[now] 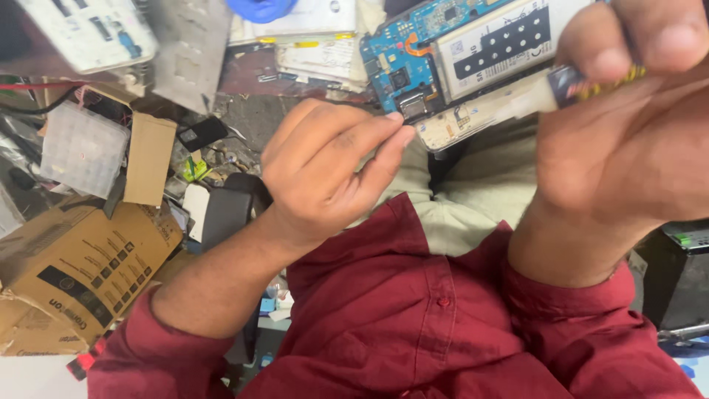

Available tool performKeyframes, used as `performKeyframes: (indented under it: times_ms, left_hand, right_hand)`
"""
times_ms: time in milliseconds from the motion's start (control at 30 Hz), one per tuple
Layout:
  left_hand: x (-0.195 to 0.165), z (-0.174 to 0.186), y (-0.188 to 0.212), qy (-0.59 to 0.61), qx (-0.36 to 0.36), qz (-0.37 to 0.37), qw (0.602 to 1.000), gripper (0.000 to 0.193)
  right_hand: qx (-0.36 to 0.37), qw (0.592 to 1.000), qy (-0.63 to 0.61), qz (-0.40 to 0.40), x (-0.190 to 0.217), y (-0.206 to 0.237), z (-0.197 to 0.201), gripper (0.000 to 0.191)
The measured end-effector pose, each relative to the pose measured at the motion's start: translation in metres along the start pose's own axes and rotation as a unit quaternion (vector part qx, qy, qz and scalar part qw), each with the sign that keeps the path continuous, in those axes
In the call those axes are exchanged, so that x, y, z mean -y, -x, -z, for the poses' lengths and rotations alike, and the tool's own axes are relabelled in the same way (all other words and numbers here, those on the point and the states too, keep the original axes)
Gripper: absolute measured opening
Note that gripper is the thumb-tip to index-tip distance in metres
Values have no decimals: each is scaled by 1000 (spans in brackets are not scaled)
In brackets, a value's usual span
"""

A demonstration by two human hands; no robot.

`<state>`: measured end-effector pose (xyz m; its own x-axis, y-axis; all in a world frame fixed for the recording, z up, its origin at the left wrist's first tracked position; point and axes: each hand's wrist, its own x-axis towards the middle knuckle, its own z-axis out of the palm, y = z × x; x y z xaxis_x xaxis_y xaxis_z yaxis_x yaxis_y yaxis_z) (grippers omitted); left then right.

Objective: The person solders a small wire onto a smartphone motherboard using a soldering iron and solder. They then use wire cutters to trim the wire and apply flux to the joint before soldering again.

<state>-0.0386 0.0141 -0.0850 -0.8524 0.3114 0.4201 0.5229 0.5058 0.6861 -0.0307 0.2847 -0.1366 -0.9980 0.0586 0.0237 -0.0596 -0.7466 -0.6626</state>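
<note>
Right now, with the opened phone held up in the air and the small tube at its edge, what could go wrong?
1. The left hand pinches the opened phone only at its lower edge, above the lap; it might slip and fall.
2. The right hand presses the small tube's nozzle beside the blue circuit board and white battery; whatever it dispenses could spread onto them.

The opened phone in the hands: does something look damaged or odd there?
Yes. The opened phone has no back cover: blue circuit board and white battery lie bare. The left hand pinches its lower edge; the right hand holds a small tube against it.
</note>
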Motion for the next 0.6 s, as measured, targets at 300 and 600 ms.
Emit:
performKeyframes:
  times_ms: [300, 600]
  left_hand:
    - [6, -9, -11, -116, 53, -44, 991, 32]
    - [9, -12, -11, -149, 76, -37, 985, 29]
  right_hand:
    - [39, 998, -48, -18, -3, -10, 10, 8]
    - [47, 998, -50, -14, -17, -18, 11, 18]
